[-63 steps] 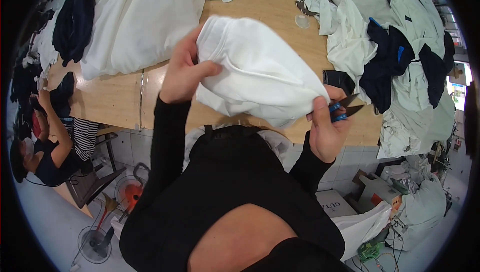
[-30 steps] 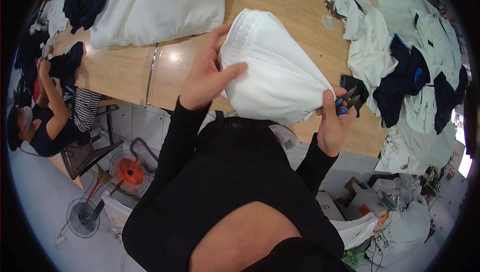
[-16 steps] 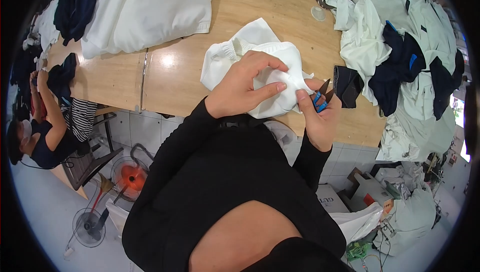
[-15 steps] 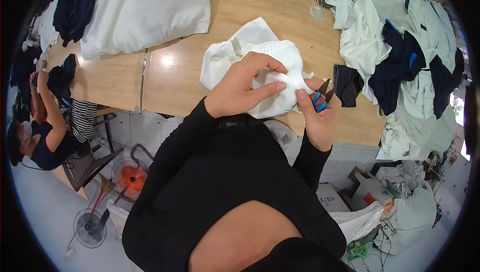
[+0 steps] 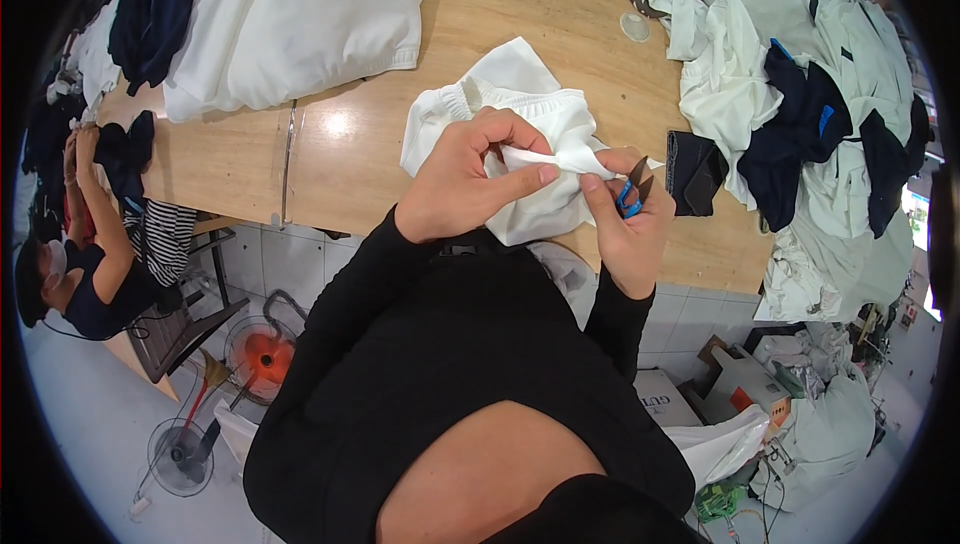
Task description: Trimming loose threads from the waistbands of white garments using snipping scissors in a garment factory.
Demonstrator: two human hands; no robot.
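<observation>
A white garment [image 5: 520, 204] with a gathered elastic band lies bunched at the table's near edge. My left hand [image 5: 470, 174] pinches a fold of it between thumb and fingers. At the fold's other end, my right hand [image 5: 635, 229] grips the cloth with thumb and forefinger. Tucked in the right hand is a pair of thread snips [image 5: 630, 197] with blue handles, its dark blades pointing up and away from the cloth. Between the two hands the fabric is drawn into a narrow strip.
The wooden table [image 5: 360, 164] holds a large white garment pile [image 5: 300, 24] at the far left, with navy cloth [image 5: 150, 19] beside it. A dark folded piece [image 5: 697, 172] and heaped white and navy garments [image 5: 800, 124] lie right. Another person [image 5: 90, 254] works at far left; fans [image 5: 265, 354] stand below.
Both hands have shifted slightly left, and the pinched cloth has been pulled into a narrower strip. The snips have moved with my right hand. The other person's hands have risen slightly.
</observation>
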